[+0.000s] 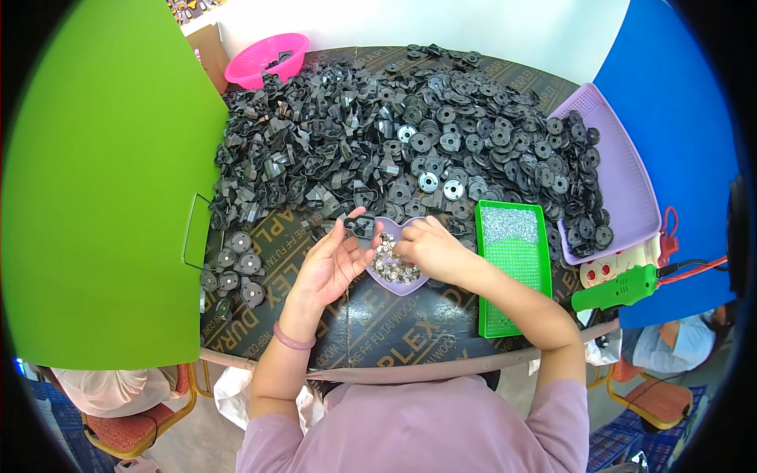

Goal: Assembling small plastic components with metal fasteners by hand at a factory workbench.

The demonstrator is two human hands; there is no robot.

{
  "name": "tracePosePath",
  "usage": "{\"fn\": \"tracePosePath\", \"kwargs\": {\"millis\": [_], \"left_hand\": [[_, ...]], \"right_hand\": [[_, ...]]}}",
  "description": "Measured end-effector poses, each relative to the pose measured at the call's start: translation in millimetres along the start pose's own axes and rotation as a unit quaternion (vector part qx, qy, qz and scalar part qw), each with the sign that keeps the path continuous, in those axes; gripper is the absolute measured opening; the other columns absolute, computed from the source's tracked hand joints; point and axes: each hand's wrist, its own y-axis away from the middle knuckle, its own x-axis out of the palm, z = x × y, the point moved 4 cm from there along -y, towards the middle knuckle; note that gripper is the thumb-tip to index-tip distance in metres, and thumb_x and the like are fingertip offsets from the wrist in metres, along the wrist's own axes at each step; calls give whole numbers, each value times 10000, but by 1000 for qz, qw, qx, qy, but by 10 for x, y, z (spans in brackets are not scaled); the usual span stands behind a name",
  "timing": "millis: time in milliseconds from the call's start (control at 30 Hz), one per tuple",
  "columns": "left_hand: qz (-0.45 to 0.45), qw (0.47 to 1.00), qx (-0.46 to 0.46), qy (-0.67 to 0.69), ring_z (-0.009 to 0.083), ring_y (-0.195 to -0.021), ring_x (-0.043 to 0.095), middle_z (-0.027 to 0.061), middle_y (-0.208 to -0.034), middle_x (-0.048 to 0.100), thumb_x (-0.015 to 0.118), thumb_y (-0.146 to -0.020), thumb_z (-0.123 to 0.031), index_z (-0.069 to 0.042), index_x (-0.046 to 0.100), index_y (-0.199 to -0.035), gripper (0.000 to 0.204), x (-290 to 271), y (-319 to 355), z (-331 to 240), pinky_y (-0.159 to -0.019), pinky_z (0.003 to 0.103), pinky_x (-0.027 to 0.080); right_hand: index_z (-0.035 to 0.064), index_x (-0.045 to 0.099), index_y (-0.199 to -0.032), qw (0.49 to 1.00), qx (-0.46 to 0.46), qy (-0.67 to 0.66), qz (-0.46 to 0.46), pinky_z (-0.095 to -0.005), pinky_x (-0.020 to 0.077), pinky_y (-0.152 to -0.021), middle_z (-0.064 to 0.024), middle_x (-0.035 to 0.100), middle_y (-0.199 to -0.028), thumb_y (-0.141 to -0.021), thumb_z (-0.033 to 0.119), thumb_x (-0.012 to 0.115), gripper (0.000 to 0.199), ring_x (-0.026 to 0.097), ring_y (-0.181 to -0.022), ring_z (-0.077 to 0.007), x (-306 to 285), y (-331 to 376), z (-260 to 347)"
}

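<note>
My left hand (337, 256) is raised beside the heart-shaped lilac tray (399, 288), palm turned up. Its thumb and fingers close round a black plastic housing (360, 227). Inside the tray lie many small shiny metal pieces (388, 266). Over the tray's right side, my right hand (430, 248) reaches down with its fingers curled together among those pieces. Its fingertips are partly hidden, and I cannot make out what they pinch.
Black angular parts (292, 142) heap at the left, round black discs (489, 126) at the right. A green tray (516, 311) with tiny silvery pieces, a lilac basket (623, 173), a pink basket (268, 59) and a green power screwdriver (619, 290) surround them. Several assembled parts (236, 264) lie left.
</note>
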Motion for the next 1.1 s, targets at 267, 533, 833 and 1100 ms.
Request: {"fn": "tracePosePath", "kwargs": {"millis": [267, 533, 833, 1100], "left_hand": [[-5, 999, -8, -33, 219, -880, 624, 217, -1196, 494, 411, -947, -356, -52, 373, -1312, 477, -118, 12, 67, -722, 251, 568], [73, 996, -31, -40, 218, -899, 626, 86, -1106, 572, 502, -928, -213, -44, 429, -1297, 413, -30, 55, 227, -759, 267, 546], [88, 996, -24, -21, 221, -900, 621, 84, -1074, 574, 493, -934, -158, -32, 450, -1245, 338, -13, 57, 297, -814, 324, 545], [48, 997, -21, -51, 218, -876, 631, 92, -1088, 578, 506, -929, -188, -31, 445, -1256, 368, 16, 69, 261, -767, 297, 551]], "right_hand": [[78, 617, -794, 997, 25, -62, -35, -356, 410, -743, -73, 580, -809, -742, 103, 611, 57, 550, -852, -231, -135, -90, -70], [28, 596, -830, 943, 26, -220, -250, -321, 461, -633, -80, 581, -790, -687, -10, 692, 176, 568, -721, -237, -548, -92, 83], [27, 600, -834, 954, -86, -124, -260, -327, 482, -610, -81, 570, -807, -654, -20, 698, 210, 575, -720, -241, -474, -62, 296], [28, 640, -943, 939, -10, -214, -267, -320, 487, -681, -104, 612, -869, -713, -18, 664, 236, 598, -775, -249, -703, 36, 180]]}}
